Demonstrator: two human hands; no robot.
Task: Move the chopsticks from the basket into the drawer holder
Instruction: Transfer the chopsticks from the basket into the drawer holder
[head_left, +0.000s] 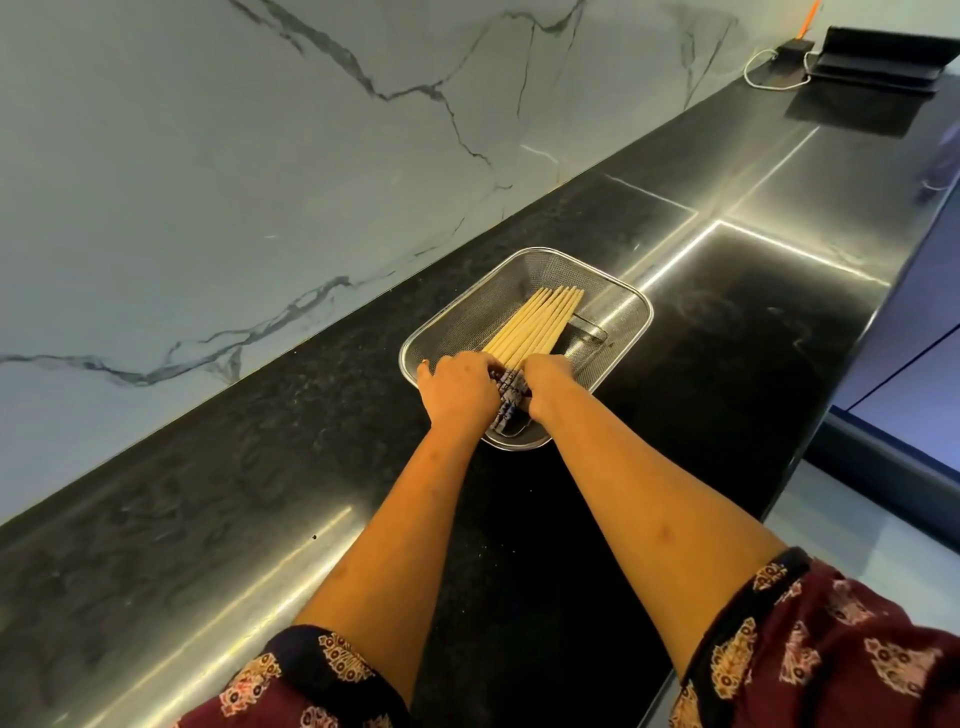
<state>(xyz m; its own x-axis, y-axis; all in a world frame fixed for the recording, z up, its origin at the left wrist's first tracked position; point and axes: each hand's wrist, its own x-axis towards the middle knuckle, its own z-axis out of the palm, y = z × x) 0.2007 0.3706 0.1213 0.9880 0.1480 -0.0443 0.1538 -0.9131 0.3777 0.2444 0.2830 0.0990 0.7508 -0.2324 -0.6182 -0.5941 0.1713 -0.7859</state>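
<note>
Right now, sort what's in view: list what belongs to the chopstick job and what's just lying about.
Part of the job:
chopsticks
mesh basket
left hand
right hand
The drawer holder is not in view.

Just lying about:
black stand
white cable
orange-handled item

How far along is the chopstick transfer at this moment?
Done: nothing; all the chopsticks still lie in the basket. In hand: the left hand and right hand close around their patterned ends, gathering the bundle. Left: lifting it out and placing it in the drawer holder, which is not in view.
</note>
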